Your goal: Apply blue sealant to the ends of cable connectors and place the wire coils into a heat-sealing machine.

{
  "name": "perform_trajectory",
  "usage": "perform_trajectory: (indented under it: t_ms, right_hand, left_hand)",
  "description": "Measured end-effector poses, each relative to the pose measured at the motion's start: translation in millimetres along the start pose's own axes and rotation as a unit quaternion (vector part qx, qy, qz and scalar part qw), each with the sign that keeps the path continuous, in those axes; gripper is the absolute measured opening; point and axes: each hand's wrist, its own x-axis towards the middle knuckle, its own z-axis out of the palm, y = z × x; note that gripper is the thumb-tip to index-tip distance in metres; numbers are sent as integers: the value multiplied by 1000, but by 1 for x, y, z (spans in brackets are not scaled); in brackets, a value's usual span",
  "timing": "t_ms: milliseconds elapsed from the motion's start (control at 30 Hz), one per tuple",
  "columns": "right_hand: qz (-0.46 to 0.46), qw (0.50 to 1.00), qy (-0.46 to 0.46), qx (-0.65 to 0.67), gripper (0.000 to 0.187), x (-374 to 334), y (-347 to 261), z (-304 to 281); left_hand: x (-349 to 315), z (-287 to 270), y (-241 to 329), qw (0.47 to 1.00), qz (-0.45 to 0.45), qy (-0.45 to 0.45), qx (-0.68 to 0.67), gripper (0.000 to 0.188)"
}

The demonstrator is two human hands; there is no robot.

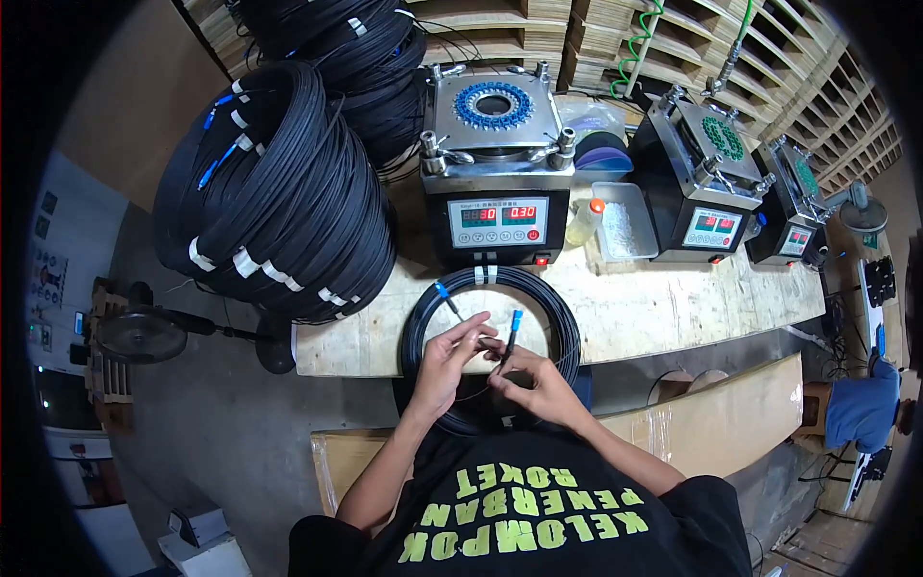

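Note:
A coil of black cable (569, 322) rests at the front edge of the wooden table, its near part hanging over toward my body. Two cable ends with blue connectors stick up inside its ring. My left hand (444, 373) is closed, fingertips pinched around the thin cable behind the left blue connector (442, 289), which tilts up and left. Close beside it, my right hand (536, 387) pinches the black cable below the right blue connector (516, 319), which points upward. The fingertips of both hands nearly meet, and their exact contact is partly hidden.
Behind the coil stands a polishing machine (500, 226) with a ring of blue connectors on top; two similar machines (711, 188) are at right. A bottle (583, 226) and a plastic tray (625, 229) sit between. Large cable coils (288, 192) are stacked at left. Cardboard (711, 409) lies below the table edge.

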Motion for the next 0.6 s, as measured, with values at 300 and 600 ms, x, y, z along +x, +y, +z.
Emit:
perform_trajectory:
  t_ms: [300, 600]
  right_hand:
    - [-42, 967, 196, -155, 13, -23, 26, -4]
    - [-15, 941, 281, -190, 11, -28, 41, 2]
  left_hand:
    - [-47, -6, -6, 892, 137, 93, 420, 23]
    - [-66, -17, -36, 821, 190, 208, 496, 18]
